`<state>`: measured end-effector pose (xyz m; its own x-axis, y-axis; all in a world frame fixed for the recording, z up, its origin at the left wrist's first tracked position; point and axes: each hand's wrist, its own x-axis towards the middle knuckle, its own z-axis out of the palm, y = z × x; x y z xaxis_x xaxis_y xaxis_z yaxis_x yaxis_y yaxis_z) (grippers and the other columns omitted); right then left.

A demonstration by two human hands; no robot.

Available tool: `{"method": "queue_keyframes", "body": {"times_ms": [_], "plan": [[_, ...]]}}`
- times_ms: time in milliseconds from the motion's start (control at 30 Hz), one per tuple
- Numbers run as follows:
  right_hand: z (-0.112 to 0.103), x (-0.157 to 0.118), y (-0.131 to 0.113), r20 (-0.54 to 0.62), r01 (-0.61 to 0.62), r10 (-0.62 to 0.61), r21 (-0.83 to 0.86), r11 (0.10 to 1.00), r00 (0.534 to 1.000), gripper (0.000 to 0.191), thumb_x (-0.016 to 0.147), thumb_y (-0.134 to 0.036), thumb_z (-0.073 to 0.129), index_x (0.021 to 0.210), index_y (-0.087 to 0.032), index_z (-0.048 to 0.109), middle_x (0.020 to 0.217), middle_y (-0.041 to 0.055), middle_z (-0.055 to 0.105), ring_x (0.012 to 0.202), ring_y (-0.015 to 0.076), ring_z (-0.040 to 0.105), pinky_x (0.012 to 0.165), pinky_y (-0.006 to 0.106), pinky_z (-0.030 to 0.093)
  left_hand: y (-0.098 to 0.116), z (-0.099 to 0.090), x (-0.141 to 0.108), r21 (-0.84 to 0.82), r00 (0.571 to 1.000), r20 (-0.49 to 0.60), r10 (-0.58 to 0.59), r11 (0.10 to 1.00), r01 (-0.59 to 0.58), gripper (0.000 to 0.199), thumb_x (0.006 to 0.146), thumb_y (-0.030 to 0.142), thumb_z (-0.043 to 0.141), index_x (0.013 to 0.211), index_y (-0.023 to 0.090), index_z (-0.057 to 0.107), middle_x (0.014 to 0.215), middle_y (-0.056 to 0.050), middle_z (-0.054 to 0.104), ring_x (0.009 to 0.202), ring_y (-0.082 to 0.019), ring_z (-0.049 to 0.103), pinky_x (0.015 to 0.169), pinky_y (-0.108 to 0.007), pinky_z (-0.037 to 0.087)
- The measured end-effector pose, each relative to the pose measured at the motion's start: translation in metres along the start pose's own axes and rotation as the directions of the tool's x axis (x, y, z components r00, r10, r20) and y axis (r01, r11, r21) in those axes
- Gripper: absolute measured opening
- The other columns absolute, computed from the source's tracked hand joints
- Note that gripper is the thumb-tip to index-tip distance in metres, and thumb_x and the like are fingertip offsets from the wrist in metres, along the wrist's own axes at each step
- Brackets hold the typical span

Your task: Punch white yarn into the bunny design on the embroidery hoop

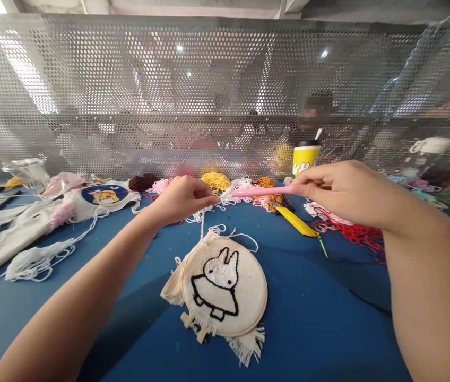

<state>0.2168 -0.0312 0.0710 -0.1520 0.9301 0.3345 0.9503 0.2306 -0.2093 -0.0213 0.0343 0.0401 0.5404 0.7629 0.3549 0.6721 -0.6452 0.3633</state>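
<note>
My right hand grips a pink-handled punch needle, held level above the table with its tip pointing left. At that tip, the thumb and fingers of my left hand are pinched together; what lies between them is too small to make out. Below both hands lies an embroidery hoop with cream cloth stretched in it. A rabbit figure is worked on the cloth, outlined in black, its head filled with white loops. White yarn trails from the hoop's top edge up toward my left hand.
A yellow utility knife lies right of centre, near red yarn. Yellow yarn and a yellow cup stand along a perforated metal screen. Another hooped cloth and white yarn are on the left.
</note>
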Motion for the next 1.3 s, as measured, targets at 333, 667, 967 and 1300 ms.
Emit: {"method": "queue_keyframes", "body": {"times_ms": [333, 667, 967, 1300], "plan": [[-0.001, -0.003, -0.003, -0.006, 0.035, -0.035, 0.019, 0.999, 0.999, 0.023, 0.076, -0.039, 0.047, 0.063, -0.021, 0.055, 0.047, -0.0022, 0.041, 0.041, 0.0073, 0.031, 0.038, 0.021, 0.023, -0.006, 0.002, 0.001, -0.268, 0.984, 0.177, -0.009, 0.962, 0.057, 0.026, 0.071, 0.037, 0.051, 0.057, 0.015, 0.055, 0.054, 0.000, 0.053, 0.051, -0.009, 0.048, 0.048, -0.021, 0.037], [-0.007, -0.010, -0.011, -0.037, 0.096, -0.094, 0.054, 0.994, 0.995, 0.021, 0.076, -0.035, 0.048, 0.070, -0.019, 0.060, 0.049, -0.0025, 0.047, 0.044, 0.0067, 0.033, 0.042, 0.021, 0.025, -0.009, -0.001, 0.002, -0.478, 0.953, 0.302, 0.034, 0.870, 0.120, 0.026, 0.070, 0.032, 0.053, 0.050, 0.016, 0.054, 0.049, 0.002, 0.051, 0.050, -0.008, 0.048, 0.052, -0.022, 0.038], [-0.004, -0.009, -0.006, -0.093, 0.184, -0.175, 0.106, 0.977, 0.980, 0.025, 0.073, -0.041, 0.049, 0.066, -0.019, 0.059, 0.046, -0.0029, 0.045, 0.042, 0.0069, 0.034, 0.040, 0.021, 0.026, -0.015, 0.005, 0.003, -0.664, 0.931, 0.365, 0.007, 0.703, 0.255, 0.024, 0.068, 0.028, 0.057, 0.050, 0.014, 0.052, 0.047, 0.004, 0.048, 0.046, -0.006, 0.045, 0.047, -0.018, 0.036], [-0.002, -0.010, -0.006, -0.118, 0.231, -0.222, 0.068, 0.971, 0.968, 0.021, 0.074, -0.037, 0.049, 0.066, -0.020, 0.059, 0.045, -0.0049, 0.045, 0.040, 0.0049, 0.032, 0.038, 0.017, 0.025, -0.014, 0.011, 0.004, -0.756, 0.914, 0.402, -0.056, 0.543, 0.366, 0.021, 0.068, 0.021, 0.060, 0.052, 0.013, 0.049, 0.040, 0.004, 0.047, 0.034, -0.002, 0.040, 0.033, -0.012, 0.030]]}}
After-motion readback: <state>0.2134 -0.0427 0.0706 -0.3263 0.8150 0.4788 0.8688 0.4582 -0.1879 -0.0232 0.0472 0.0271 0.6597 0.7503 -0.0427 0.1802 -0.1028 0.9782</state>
